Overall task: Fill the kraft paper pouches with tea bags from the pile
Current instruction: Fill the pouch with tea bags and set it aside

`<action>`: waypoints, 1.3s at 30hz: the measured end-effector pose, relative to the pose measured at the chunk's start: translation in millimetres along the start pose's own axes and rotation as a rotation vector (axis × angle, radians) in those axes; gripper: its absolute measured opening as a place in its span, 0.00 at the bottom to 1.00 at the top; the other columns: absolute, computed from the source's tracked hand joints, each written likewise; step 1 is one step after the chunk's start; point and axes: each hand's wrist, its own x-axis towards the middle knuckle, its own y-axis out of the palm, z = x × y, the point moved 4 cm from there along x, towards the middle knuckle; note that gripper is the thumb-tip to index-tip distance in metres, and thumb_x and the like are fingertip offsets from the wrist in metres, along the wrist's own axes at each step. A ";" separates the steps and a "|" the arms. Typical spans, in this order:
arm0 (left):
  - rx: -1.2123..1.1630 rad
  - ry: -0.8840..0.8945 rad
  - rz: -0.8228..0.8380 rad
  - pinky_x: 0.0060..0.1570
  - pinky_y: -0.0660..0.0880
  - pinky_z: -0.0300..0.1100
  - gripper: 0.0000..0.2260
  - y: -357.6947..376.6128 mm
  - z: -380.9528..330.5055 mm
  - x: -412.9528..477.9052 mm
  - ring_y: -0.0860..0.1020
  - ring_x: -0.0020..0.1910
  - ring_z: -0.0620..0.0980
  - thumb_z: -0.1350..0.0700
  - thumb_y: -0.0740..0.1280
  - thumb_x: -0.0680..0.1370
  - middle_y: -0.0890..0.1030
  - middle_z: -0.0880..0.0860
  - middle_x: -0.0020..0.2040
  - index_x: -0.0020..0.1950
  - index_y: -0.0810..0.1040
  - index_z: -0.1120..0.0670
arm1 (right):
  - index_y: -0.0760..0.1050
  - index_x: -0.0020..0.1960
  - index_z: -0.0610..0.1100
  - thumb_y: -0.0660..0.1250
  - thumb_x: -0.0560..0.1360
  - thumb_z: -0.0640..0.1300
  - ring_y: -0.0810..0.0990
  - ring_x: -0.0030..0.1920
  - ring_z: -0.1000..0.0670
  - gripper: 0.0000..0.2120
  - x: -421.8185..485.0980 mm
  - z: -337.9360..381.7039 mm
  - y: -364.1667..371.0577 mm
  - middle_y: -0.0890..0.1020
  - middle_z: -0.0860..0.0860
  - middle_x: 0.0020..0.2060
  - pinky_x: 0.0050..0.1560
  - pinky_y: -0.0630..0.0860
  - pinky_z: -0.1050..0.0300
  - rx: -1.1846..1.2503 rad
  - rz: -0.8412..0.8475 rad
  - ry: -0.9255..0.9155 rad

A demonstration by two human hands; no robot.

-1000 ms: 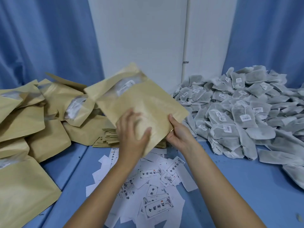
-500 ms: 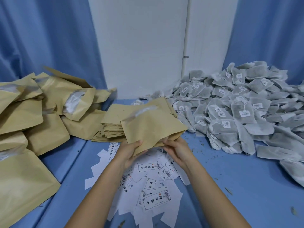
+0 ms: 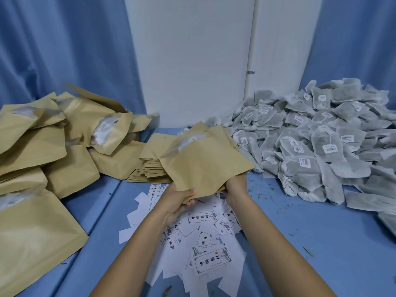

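Blue table surface [image 3: 300, 221], blue curtains [image 3: 53, 50] flanking white wall panel [image 3: 188, 61] (room corner); left hand [image 3: 177, 200] and right hand [image 3: 235, 186] both grip flat brown kraft paper pouch [image 3: 203, 163].

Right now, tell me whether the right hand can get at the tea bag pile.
Probably yes: the tea bag pile lies beside the right hand, with nothing between, though that hand holds the pouch and must let go first.
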 end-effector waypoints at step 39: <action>-0.525 -0.032 -0.443 0.40 0.77 0.40 0.13 -1.9 29.5 7.0 0.80 0.39 0.49 0.67 0.73 0.71 0.80 0.59 0.49 0.54 0.76 0.66 | 0.75 0.42 0.35 0.72 0.71 0.35 0.79 0.35 0.47 0.06 -11.6 -29.8 -12.3 0.81 0.42 0.41 0.31 0.79 0.61 0.224 -0.029 0.066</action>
